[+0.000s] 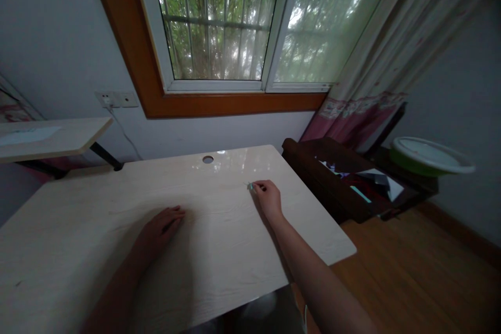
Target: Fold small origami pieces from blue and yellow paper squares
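My right hand is closed in a pinch over the right part of the pale wooden desk. Between its fingertips is a small teal piece with thin strands sticking out; it is too small to make out its kind. My left hand lies on the desk to the left, fingers stretched out and loosely together, with nothing seen in it. Shadow darkens the desktop around the left hand.
A raised shelf on black legs stands at the desk's back left. A round cable hole lies near the back edge. Right of the desk is a dark brown bench with papers and a green-white basin.
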A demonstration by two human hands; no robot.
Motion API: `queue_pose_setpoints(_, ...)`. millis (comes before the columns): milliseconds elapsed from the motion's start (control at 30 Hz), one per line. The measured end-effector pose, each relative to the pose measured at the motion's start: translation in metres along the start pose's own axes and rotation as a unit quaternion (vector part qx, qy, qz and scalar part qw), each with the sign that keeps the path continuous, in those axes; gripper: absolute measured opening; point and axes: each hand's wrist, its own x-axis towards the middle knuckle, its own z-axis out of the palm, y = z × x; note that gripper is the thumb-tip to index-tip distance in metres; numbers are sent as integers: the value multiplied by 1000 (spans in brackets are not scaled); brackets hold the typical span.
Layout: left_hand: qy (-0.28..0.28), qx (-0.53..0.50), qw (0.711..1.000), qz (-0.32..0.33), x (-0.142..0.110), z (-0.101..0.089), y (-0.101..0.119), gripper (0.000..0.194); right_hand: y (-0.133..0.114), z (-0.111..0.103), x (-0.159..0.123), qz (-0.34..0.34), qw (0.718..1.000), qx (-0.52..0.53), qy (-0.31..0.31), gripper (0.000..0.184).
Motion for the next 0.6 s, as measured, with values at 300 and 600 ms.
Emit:
queue_pose_setpoints(300,24,-1,1000,4,0,2,-2,37,30,-119,63,73,996,-21,52,38)
queue_pose_setpoints(600,11,11,1000,-19,0,1,-4,35,75,-259,167,126,939,-275,164,34)
